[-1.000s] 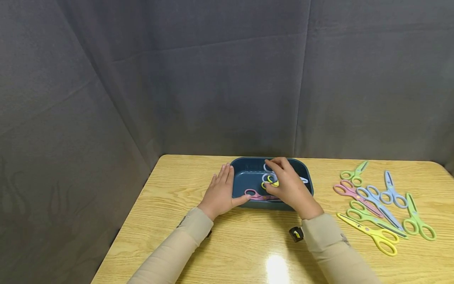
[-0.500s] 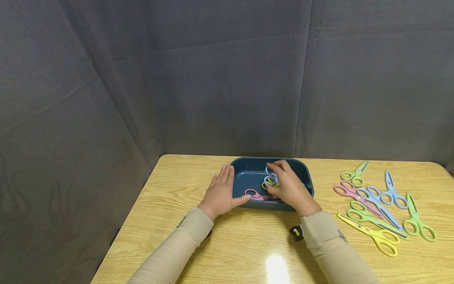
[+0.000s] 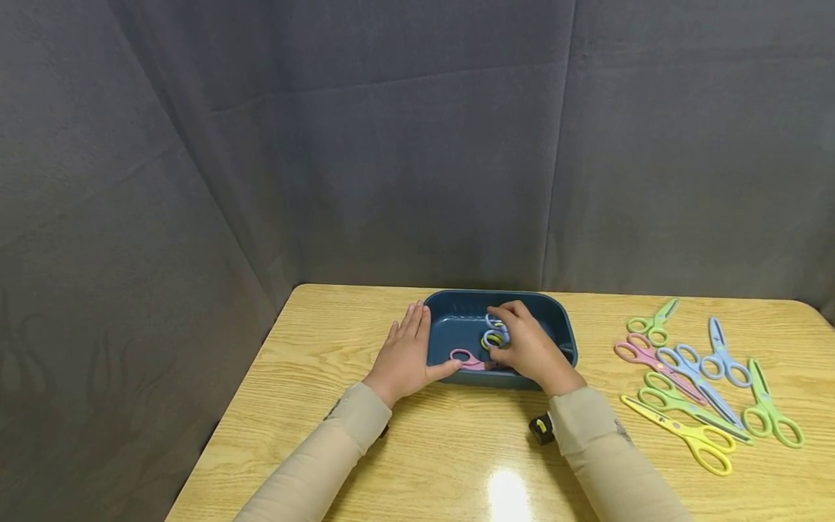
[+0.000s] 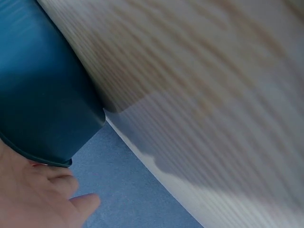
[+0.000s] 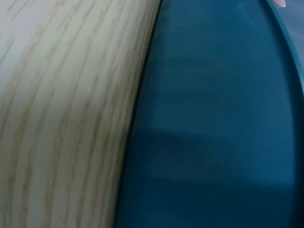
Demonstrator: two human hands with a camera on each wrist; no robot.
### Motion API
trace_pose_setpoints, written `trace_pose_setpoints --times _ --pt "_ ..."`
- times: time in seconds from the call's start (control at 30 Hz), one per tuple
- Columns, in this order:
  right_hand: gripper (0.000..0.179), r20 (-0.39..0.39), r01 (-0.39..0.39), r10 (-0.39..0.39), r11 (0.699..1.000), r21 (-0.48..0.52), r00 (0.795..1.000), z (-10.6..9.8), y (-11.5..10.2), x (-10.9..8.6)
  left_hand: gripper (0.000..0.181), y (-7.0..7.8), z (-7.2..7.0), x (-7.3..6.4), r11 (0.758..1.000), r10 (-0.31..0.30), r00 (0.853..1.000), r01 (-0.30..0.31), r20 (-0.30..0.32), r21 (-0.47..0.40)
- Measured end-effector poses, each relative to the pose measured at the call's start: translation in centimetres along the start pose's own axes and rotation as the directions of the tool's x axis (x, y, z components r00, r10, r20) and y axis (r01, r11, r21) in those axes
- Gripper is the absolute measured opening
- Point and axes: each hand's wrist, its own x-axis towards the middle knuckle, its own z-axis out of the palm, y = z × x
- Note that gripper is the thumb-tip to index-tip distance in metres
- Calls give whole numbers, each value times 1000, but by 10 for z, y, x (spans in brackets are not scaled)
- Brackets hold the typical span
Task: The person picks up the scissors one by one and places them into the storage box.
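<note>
Well, nearest first: two beige sleeves reach in over a wood-grain table, a small black device by the right cuff. Off to the right, a loose yellow pair lies closest; beyond it more scissors in pink, blue and green, some overlapping. Left hand: fingers straight, thumb out over the near rim, laid against the left end of the dark blue tray; grips nothing, seemingly steadying. Right hand: down inside the tray, thumb and fingertips pinching the handle loops of the blue scissors; blades hidden by the hand. A yellow handle shows right against those loops; pink scissors lie along the near wall, partly covered. Step in hand, I judge: managing the blue pair within the tray; setting down or lifting, cannot tell. Next move calls for a clean finger release if it rests, or, for lifting, loops kept clear of the yellow. Farthest: grey curtain behind the table.
</note>
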Motion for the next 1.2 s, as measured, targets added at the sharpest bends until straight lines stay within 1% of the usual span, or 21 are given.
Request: trace_pose_setpoints --times 0.13,0.27,0.4,0.6,0.83,0.93,1.07,1.2 --pt "62 37 18 -19 1000 19 999 1 2 2 112 -1 0 -1 1000 7 1000 -7 -5 -2" --pt "63 99 19 -21 1000 19 995 0 3 4 112 0 -2 -1 1000 6 1000 -6 0 -4" --pt "64 142 13 -13 1000 6 990 1 3 6 112 2 -5 -1 1000 -1 1000 1 4 -3" --pt "60 196 0 2 1000 -9 981 2 4 8 112 3 -5 -3 1000 -7 1000 7 9 4" --pt "57 206 33 -28 999 -22 978 3 4 7 113 3 -4 -2 1000 1 1000 -1 -9 3" --pt "57 205 52 -45 998 -31 978 4 5 8 113 3 -3 -2 1000 -5 1000 5 -2 9" --pt "56 210 54 -44 998 -43 977 5 5 9 113 2 -2 -1 1000 -10 1000 10 6 11" --pt "56 217 45 -33 998 -52 976 5 5 9 112 3 -2 -2 1000 -6 1000 6 -1 1"
